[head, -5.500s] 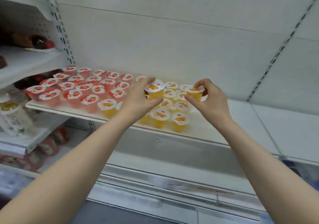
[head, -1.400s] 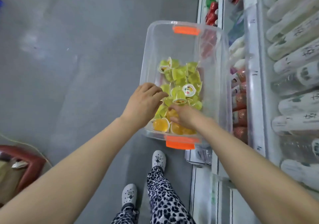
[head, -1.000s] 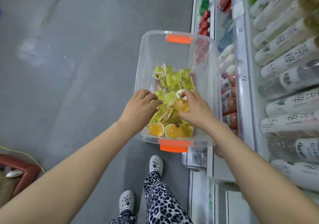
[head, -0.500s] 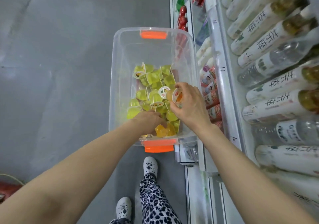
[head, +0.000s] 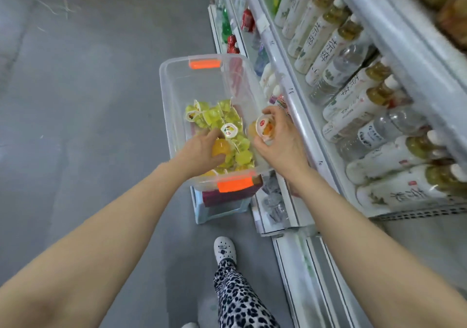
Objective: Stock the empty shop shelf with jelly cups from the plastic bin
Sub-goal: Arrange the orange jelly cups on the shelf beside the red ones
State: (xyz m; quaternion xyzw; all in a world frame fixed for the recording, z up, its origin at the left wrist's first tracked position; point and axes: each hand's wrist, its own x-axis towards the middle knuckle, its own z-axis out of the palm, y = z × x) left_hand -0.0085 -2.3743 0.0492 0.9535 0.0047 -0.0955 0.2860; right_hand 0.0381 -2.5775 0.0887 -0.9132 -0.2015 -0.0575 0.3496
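A clear plastic bin (head: 177, 92) with orange handles stands on a small stool beside the shelving. Several yellow-green jelly cups (head: 214, 115) lie loose in its near half. My left hand (head: 202, 150) is inside the bin, fingers curled round an orange jelly cup (head: 220, 147). My right hand (head: 280, 143) is above the bin's right wall and grips another orange jelly cup (head: 264, 126) with its printed lid facing up. The shelf that takes the cups is out of view.
Shelves of drink bottles (head: 353, 80) run along the right, close to my right arm. A pale blue stool (head: 217, 211) carries the bin. Grey floor (head: 88, 100) spreads to the left. My leg and white shoe (head: 225, 249) stand below the bin.
My view went from the shelf down to the bin. My right hand picked up an orange cup and lifted it clear. My left hand dug in and closed on another orange cup.
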